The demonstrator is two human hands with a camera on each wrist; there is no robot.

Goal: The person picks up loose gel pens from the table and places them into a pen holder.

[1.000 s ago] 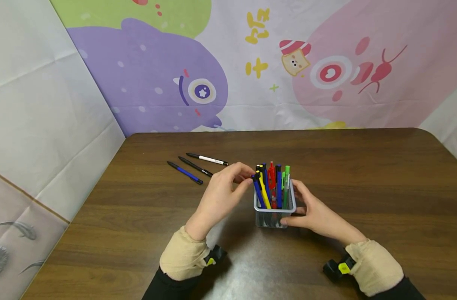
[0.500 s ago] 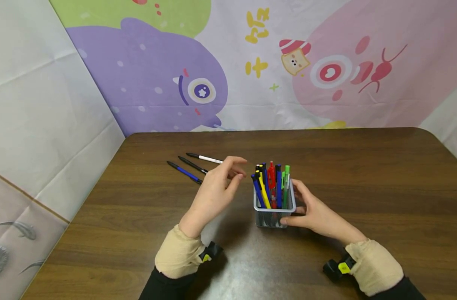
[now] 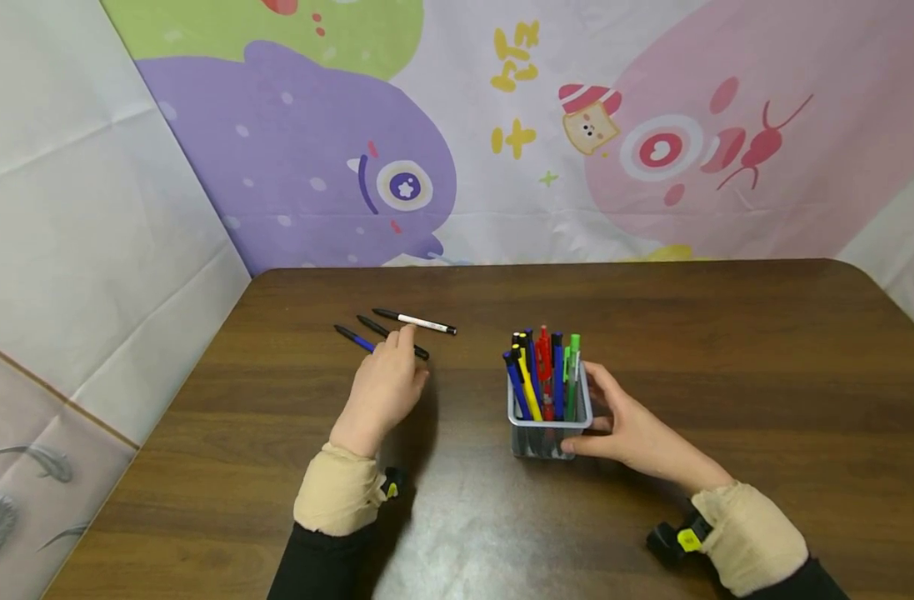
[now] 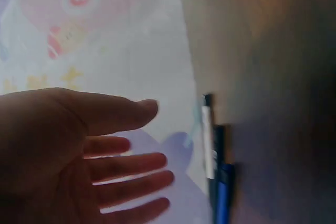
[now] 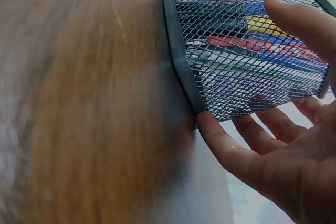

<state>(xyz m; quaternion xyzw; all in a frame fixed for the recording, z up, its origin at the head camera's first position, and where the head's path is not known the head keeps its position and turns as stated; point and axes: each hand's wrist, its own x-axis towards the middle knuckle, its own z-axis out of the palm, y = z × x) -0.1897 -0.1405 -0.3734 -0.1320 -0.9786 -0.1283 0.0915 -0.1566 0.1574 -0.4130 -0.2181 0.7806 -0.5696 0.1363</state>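
Observation:
My left hand (image 3: pixel 384 387) hovers at the near side of three loose pens, partly covering a blue pen (image 3: pixel 354 337) in the head view. Its fingers are extended with nothing between them in the left wrist view. Beside the blue pen lie a black pen (image 3: pixel 372 326) and a white-barrelled pen (image 3: pixel 430 324). My right hand (image 3: pixel 640 435) holds a mesh pen holder (image 3: pixel 535 442) from its right side, thumb on the front and fingers round the side. Blue, yellow, red and green pens stand in the holder; their lower parts show through the mesh (image 5: pixel 231 85) in the right wrist view.
The holder and loose pens are on a brown wooden table (image 3: pixel 696 350). Behind its far edge hangs a cartoon-printed cloth (image 3: pixel 494 200). A pale cloth (image 3: pixel 89 192) stands at the left. Each wrist wears a small camera, such as the right one (image 3: pixel 674 542).
My left hand has moved left and nearer, away from the pen holder to the loose pens. The right hand keeps its grip, and the holder stays in place.

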